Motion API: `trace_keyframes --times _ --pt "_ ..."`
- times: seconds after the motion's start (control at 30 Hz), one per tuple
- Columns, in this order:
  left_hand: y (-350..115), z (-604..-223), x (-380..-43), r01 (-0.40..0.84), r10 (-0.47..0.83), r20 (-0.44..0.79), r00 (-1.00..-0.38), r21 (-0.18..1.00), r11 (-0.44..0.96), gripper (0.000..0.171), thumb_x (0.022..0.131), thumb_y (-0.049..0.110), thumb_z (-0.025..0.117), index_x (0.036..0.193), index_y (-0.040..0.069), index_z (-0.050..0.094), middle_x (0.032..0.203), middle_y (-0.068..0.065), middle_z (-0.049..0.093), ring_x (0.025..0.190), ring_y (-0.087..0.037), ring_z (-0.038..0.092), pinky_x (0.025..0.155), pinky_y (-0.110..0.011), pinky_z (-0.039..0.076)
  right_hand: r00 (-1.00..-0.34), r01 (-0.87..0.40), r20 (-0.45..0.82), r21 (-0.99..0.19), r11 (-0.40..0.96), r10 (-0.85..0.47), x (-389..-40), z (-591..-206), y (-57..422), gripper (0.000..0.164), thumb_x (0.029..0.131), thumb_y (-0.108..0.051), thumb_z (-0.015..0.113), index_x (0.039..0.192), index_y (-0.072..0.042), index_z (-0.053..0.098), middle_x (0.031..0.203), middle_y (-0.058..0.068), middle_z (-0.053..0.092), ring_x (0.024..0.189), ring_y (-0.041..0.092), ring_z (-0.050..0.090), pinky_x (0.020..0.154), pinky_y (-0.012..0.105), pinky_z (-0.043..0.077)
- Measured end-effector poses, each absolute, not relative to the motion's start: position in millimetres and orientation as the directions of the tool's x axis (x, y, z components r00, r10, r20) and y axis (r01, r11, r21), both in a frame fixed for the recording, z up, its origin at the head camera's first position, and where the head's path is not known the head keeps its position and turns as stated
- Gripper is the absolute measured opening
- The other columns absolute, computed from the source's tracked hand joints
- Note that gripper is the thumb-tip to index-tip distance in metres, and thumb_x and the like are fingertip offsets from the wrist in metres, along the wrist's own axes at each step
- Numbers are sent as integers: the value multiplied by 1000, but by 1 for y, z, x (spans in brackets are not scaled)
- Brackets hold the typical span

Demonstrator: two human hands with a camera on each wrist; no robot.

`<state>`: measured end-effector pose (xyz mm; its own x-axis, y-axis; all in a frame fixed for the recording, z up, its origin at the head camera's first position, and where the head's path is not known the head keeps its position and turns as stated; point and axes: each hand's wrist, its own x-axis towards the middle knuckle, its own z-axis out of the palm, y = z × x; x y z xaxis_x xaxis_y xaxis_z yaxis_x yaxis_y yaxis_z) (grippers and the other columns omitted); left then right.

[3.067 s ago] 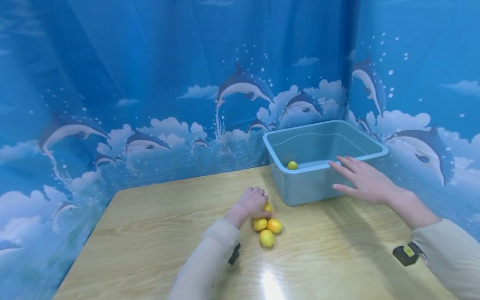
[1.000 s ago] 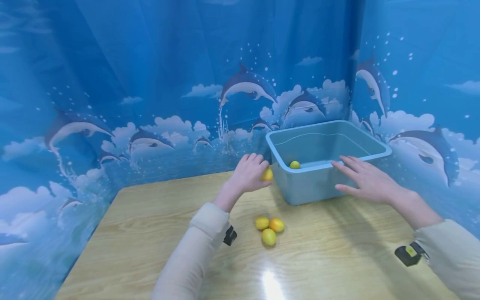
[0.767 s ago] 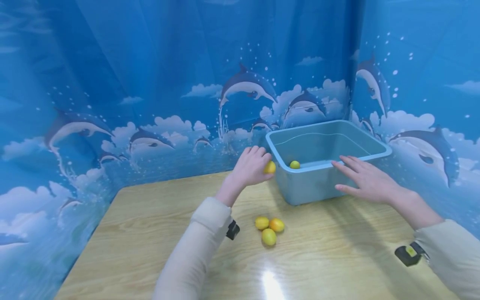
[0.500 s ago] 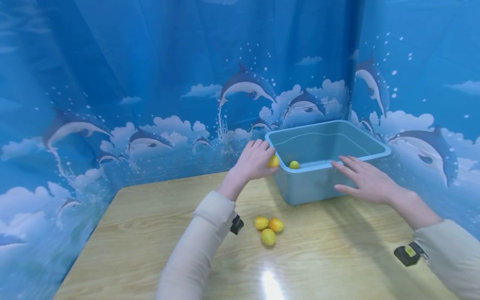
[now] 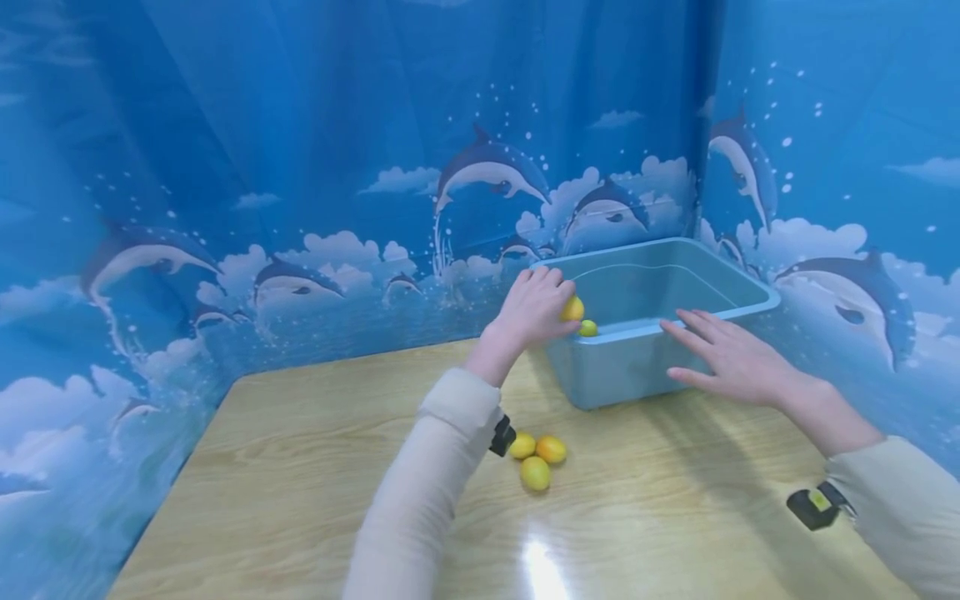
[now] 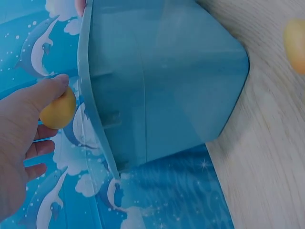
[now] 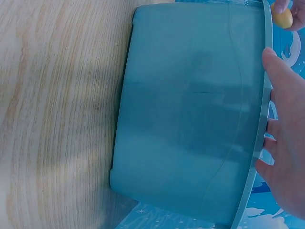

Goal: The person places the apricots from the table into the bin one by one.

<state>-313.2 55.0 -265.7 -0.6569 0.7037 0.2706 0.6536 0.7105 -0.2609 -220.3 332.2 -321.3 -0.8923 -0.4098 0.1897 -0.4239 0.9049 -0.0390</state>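
Observation:
My left hand [image 5: 531,310] grips a yellow lemon [image 5: 573,309] between thumb and fingers, at the left side of the blue plastic bin [image 5: 622,371]. In the left wrist view the held lemon [image 6: 59,112] appears just outside the bin's rim line, thumb on top. One greenish-yellow lemon [image 5: 588,328] lies inside the bin, partly covered by the near rim. My right hand [image 5: 738,360] is spread with straight fingers over the bin's front rim. Three more lemons sit together on the table: a yellow one [image 5: 522,445], an orange-tinged one [image 5: 552,449] and another yellow one [image 5: 536,473].
The wooden table [image 5: 315,467] carries the bin at its back right. A blue curtain [image 5: 337,167] printed with dolphins hangs behind and to the right, close to the bin. A black wrist camera [image 5: 813,507] is strapped by the right sleeve.
My left hand has picked a lemon from the group on the table, lifted it and carried it up and right to the bin's left rim. The right hand has stayed in place.

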Motion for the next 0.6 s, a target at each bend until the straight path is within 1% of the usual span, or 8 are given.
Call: trace_keyframes --times 0.17,0.37,0.5,0.6 --pt "68 -269 -314 663 712 265 -650 -260 702 47 84 55 58 113 19 58 99 3 51 93 -16 44 81 -31 36 -893 -424 185 -47 904 -409 -221 -321 330 74 90 -50 52 145 -9 27 145 27 23 130 47 21 100 60 21" --pt "76 -272 -313 674 730 303 -613 -283 683 43 85 51 58 113 18 58 101 1 53 93 -17 45 79 -30 37 -895 -415 196 -45 909 -400 -221 -322 329 73 89 -49 54 144 -8 30 145 26 24 131 46 22 100 59 22" --pt "78 -272 -312 665 738 306 -601 -321 674 48 85 54 57 117 18 56 100 1 52 92 -17 46 78 -30 37 -897 -409 202 -43 911 -393 -221 -322 330 73 88 -49 55 144 -7 31 145 26 25 130 46 23 100 60 22" --pt "77 -272 -310 660 745 295 -598 -346 667 52 85 56 56 119 18 55 100 1 53 93 -17 47 81 -31 38 -898 -409 193 -38 912 -395 -220 -321 331 73 89 -49 54 144 -8 30 145 26 25 130 47 23 99 60 22"
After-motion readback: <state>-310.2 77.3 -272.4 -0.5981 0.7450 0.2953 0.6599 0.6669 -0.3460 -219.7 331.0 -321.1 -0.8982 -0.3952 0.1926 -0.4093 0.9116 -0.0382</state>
